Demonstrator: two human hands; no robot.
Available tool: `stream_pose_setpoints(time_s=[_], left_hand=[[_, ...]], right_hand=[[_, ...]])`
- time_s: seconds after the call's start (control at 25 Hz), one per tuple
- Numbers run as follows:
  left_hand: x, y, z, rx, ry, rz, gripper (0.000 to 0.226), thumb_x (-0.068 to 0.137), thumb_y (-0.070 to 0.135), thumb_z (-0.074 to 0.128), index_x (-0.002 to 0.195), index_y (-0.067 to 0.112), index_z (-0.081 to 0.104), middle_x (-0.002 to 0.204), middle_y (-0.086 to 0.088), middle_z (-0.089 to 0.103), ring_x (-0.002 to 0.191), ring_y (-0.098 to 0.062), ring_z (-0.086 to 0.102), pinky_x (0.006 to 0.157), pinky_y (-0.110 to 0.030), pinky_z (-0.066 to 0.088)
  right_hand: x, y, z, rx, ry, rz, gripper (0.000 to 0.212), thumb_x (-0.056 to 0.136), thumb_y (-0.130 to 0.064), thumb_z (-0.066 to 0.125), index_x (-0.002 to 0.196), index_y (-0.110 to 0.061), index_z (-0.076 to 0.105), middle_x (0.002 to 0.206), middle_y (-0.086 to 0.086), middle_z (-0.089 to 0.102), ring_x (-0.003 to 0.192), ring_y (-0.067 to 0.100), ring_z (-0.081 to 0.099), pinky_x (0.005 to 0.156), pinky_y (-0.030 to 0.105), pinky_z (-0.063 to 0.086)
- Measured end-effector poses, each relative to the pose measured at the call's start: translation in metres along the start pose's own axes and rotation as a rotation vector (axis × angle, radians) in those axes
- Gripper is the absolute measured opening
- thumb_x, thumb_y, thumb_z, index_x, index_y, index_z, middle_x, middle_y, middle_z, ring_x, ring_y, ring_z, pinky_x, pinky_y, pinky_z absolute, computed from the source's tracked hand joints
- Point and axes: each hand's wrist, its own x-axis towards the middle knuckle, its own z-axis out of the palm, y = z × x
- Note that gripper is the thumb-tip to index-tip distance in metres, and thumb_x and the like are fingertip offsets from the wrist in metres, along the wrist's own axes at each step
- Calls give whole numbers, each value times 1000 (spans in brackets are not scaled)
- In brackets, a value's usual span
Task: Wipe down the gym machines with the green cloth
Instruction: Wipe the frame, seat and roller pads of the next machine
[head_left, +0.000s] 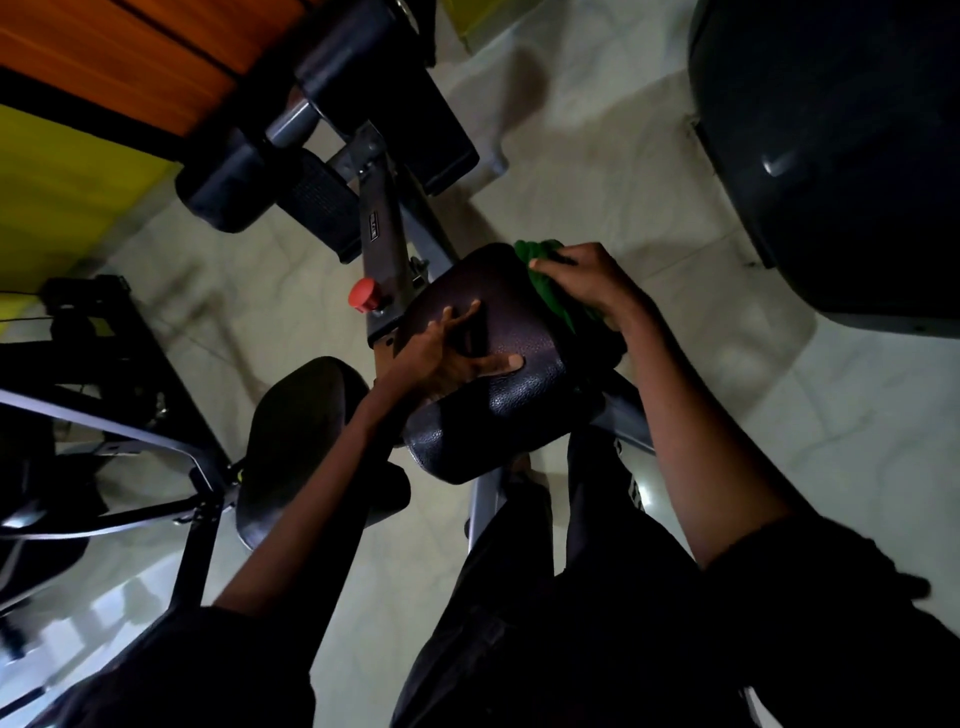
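Observation:
A dark padded seat (524, 395) of a grey-framed gym machine sits in the middle of the view. My left hand (452, 353) rests on top of the pad with its fingers spread flat. At the pad's far right edge my right hand (592, 283) grips the bunched green cloth (545, 280) and presses it against the pad's side. Part of the cloth is hidden under the hand.
A red knob (363, 294) sticks out of the machine's post (387, 249) left of the pad. Black roller pads (228, 192) lie beyond. A second dark seat (296, 441) is at lower left, and a large dark machine (841, 156) at upper right. Pale tiled floor (727, 415) surrounds them.

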Motion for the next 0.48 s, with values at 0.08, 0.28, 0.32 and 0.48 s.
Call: stream_pose_setpoints(time_s=[0.08,0.28,0.32,0.48], left_hand=[[-2,0,1,-11,0,2,105,65,77,70,153,50,19,167,4,4,153,-23,6,123,-43,9],[-3,0,-2,-17,7,3,104,64,78,70,151,52,20,166,7,5,153,-24,7,123,-47,11],[-4,1,-2,-15,12,4,104,64,78,70,151,53,20,166,7,5,153,-24,8,123,-47,11],[-4,0,-1,0,11,-1,105,62,81,69,151,54,20,166,7,6,152,-25,12,123,-47,15]], right_hand=[[7,-17,5,90,-43,37,20,85,-38,71,86,-18,76,82,-1,73,74,11,67,73,30,52],[1,-10,4,79,-4,61,36,69,-52,71,86,-21,77,90,2,77,87,18,73,88,42,59],[-8,-5,3,44,18,61,43,63,-58,68,88,-24,77,91,2,77,91,20,73,89,44,59],[-35,-6,3,-76,76,75,56,58,-66,61,92,-24,74,92,4,76,92,26,72,86,43,59]])
